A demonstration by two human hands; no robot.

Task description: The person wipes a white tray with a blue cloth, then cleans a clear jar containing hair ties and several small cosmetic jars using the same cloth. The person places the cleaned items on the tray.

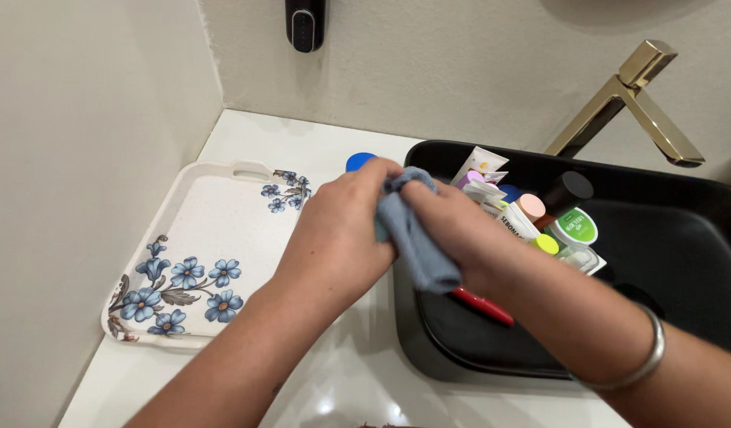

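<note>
My left hand (337, 230) and my right hand (460, 230) meet over the left rim of a black sink (476, 349). Together they grip a grey-blue cloth (417, 246), bunched between them and hanging down a little. A blue cap (357, 161) peeks out just behind my left hand; what it belongs to is hidden by the hand and cloth. A silver bangle (647, 357) circles my right wrist.
A white tray with blue flowers (199, 238) lies on the white counter (334, 380) at left, against the wall. The sink holds several tubes, jars and bottles (532, 214) and a red-handled object (484, 307). A gold tap (627, 103) rises at back right.
</note>
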